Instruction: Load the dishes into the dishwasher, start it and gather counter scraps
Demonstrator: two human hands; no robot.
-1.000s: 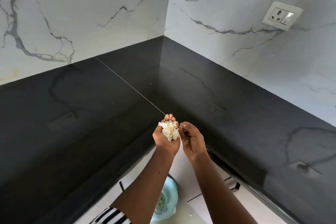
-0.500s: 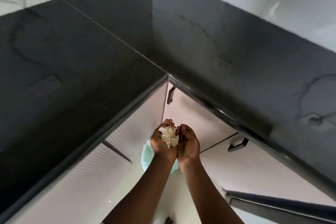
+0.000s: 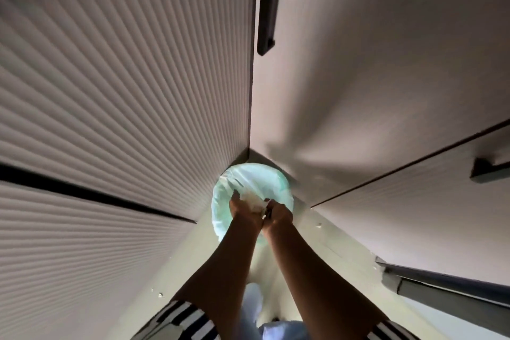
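Observation:
A round bin lined with a pale green bag stands on the floor in the corner where two cabinet runs meet. Both my hands are lowered over its mouth, side by side. My left hand cups a clump of whitish scraps, and my right hand presses against the clump from the right. The scraps sit between the two palms, just above the bag's opening. The fingertips of both hands are hidden behind the clump.
Ribbed cabinet fronts rise on the left, smooth ones with dark bar handles on the right. A few small white scraps lie on the floor. A dark open edge juts in at lower right.
Both hands carried the clump of scraps down from counter height to the mouth of the bin, and my view tilted down from the black counter to the floor corner.

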